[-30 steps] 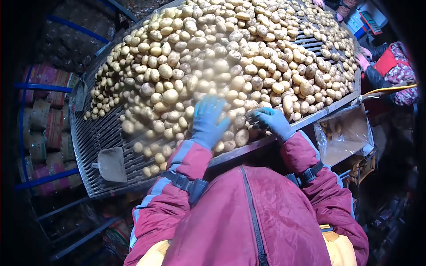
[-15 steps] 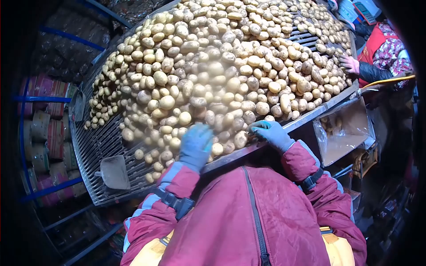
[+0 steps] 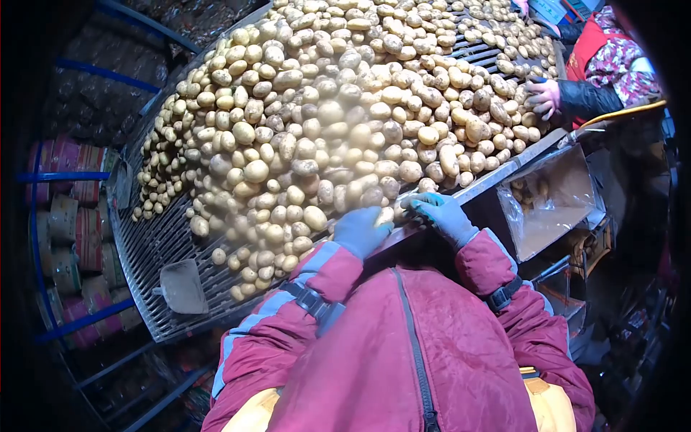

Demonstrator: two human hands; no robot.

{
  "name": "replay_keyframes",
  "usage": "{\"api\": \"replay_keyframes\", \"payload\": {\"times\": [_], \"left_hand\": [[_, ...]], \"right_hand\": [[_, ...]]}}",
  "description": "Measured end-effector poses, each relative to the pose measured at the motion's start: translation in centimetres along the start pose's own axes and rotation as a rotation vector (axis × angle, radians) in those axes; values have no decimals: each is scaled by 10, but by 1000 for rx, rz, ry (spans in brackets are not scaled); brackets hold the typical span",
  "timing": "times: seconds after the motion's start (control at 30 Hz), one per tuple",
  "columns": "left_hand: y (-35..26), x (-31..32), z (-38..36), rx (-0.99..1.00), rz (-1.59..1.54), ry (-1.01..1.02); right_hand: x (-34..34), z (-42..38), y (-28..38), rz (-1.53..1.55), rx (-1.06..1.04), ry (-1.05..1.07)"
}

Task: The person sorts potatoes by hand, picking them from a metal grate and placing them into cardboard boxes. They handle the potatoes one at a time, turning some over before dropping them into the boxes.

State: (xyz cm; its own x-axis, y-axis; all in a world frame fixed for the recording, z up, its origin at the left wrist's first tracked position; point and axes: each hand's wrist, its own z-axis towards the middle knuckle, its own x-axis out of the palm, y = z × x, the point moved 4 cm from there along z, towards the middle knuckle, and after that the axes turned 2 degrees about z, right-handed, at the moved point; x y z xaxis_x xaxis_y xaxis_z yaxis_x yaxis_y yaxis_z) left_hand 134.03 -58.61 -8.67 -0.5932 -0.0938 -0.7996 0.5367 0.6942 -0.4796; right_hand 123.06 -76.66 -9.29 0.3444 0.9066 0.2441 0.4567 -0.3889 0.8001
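Note:
A large heap of potatoes [image 3: 255, 171] covers the slatted metal table in front of me. At its near edge, my left hand [image 3: 360, 232] in a blue-grey glove is closed around a pale potato [image 3: 385, 216], its thumb and fingers on either side. Just to the right, my right hand [image 3: 444, 216], gloved the same way with green fingertips, bends its fingers down at the table's rim. Those fingers are curled together, and whatever lies under them is hidden. Only a small gap separates the two hands.
A grey scoop [image 3: 183, 286] lies on the bare slats [image 3: 147, 263] at left. An open cardboard box [image 3: 558, 209] with a plastic liner sits below the rim at right. A co-worker's hand [image 3: 543, 97] touches potatoes at far right. Stacked cartons [image 3: 75, 223] stand at left.
My left hand has moved right, from the potatoes at the heap's front to beside my right hand. The right hand has stayed nearly in place. The co-worker's hand has shifted, its fingers more spread.

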Motion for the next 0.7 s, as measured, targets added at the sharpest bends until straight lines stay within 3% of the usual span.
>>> {"api": "replay_keyframes", "payload": {"times": [0.03, 0.13, 0.17, 0.27, 0.4, 0.47, 0.5, 0.53, 0.6, 0.63, 0.7], "left_hand": [[3, -4, -1, -17, -7, 13], [34, -1, 0, -316, -740, 203], [63, 22, 8, -318, -979, 134], [29, -8, -5, -517, -1556, 228], [6, -15, -9, -513, -1472, 163], [-12, -16, -14, -391, -1374, 110], [-19, -19, -18, -377, -1314, 121], [-21, -22, -22, -366, -1252, 126], [-15, -18, -32, -278, -1177, 123], [-22, -30, -39, -280, -1096, 132], [5, -35, -58, -271, -1111, 17]], "right_hand": [[-3, 1, -4, 7, -16, -1], [-11, 2, -13, 76, -40, -26], [-12, 1, -15, 108, -42, -37], [-6, -2, -5, 112, 41, 55], [23, -5, 13, 122, -22, 157], [39, -2, 14, 147, -98, 178], [38, 1, 4, 197, 3, 218], [31, 12, 0, -48, -5, 163], [39, 13, -1, 86, -102, 337], [40, 6, 11, -92, -38, 260], [38, 14, 5, -18, -17, 210]]}}
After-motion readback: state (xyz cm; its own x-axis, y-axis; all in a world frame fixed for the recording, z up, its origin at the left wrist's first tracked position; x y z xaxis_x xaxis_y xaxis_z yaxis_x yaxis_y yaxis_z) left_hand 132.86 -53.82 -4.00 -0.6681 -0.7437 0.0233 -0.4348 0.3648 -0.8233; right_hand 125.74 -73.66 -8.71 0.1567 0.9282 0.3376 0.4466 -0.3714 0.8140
